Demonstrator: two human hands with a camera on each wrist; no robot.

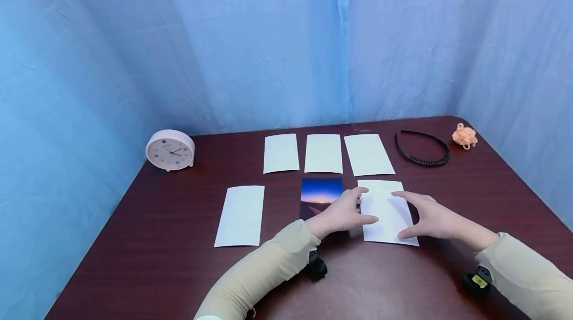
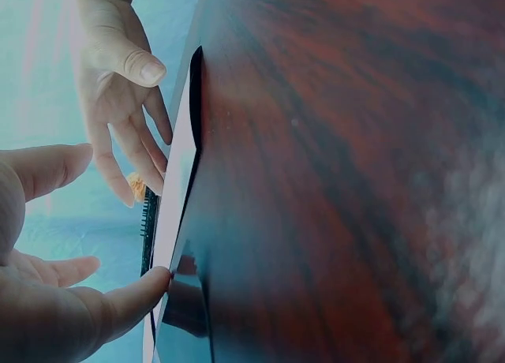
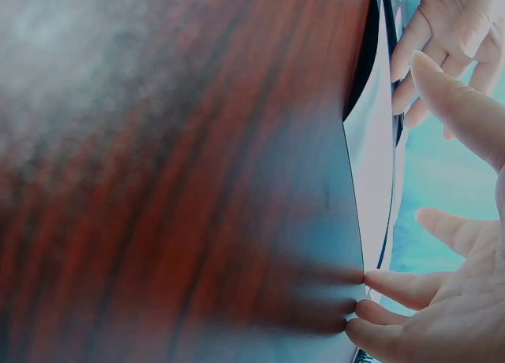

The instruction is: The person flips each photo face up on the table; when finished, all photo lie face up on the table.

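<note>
A blank white card [image 1: 386, 210] lies at the right end of the front row, between my two hands. My left hand [image 1: 345, 211] spreads thumb and fingers over its left side, partly covering a sunset photo card [image 1: 320, 191] beside it. In the left wrist view, a fingertip [image 2: 160, 280] is right at the white card's edge. From the other side, my right hand [image 1: 431, 218] reaches in with thumb and fingers apart. Its fingertips [image 3: 375, 278] meet the card's edge in the right wrist view. Neither hand grips anything.
Another white card [image 1: 240, 216] lies front left. Behind are three more white cards, the middle one [image 1: 324, 154] above the photo. A white clock [image 1: 170, 150] stands back left. At back right lie a black toothed headband [image 1: 427, 162] and a small peach knotted ball [image 1: 464, 136]. Blue curtains [image 1: 268, 51] enclose the table.
</note>
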